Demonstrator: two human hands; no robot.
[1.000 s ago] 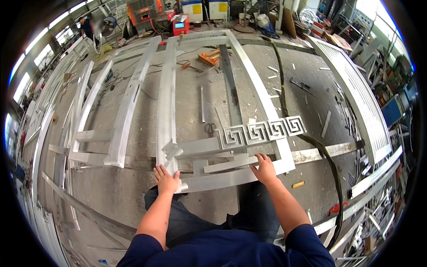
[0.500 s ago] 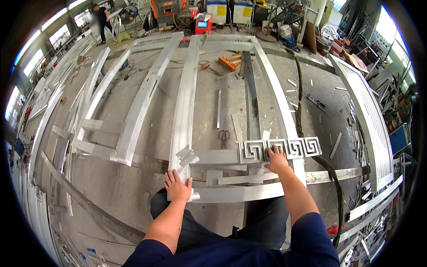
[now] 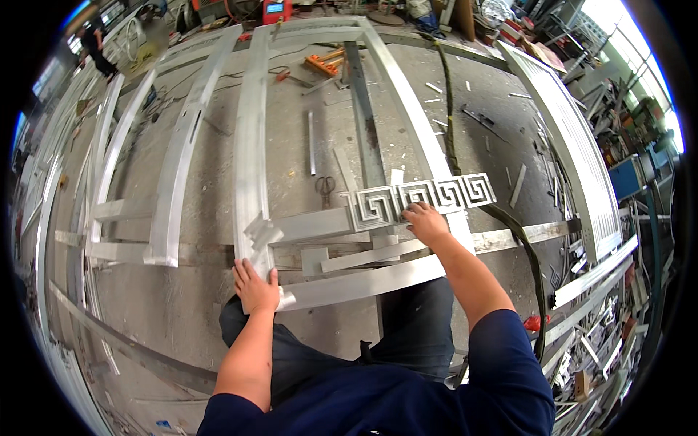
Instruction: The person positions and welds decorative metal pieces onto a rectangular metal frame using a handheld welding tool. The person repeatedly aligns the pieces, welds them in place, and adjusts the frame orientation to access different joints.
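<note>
My left hand (image 3: 256,288) lies with fingers spread on the lower left corner of a silvery metal frame (image 3: 251,145). Close above it, short shiny metal pieces (image 3: 262,234) rest on the frame's left post. A metal fretwork panel with square spirals (image 3: 374,206) lies over the right part of a crossbar (image 3: 309,224), its right end jutting past the frame's right post. My right hand (image 3: 429,225) is at the panel's lower edge, fingers bent over it; the thumb is hardly visible. Below runs the frame's bottom rail (image 3: 356,285), above my knees.
Scissors (image 3: 325,187), an orange tool (image 3: 323,64) and metal offcuts lie on the concrete floor. Another frame (image 3: 178,160) is at left, a ribbed metal panel (image 3: 563,138) at right. A dark hose (image 3: 448,109) passes the right post. A person (image 3: 97,47) stands far left.
My view has shifted and tilted, so the scene sits higher and farther left. The right fingers have drawn back slightly toward the fretwork panel's lower edge. The left hand stays on the corner.
</note>
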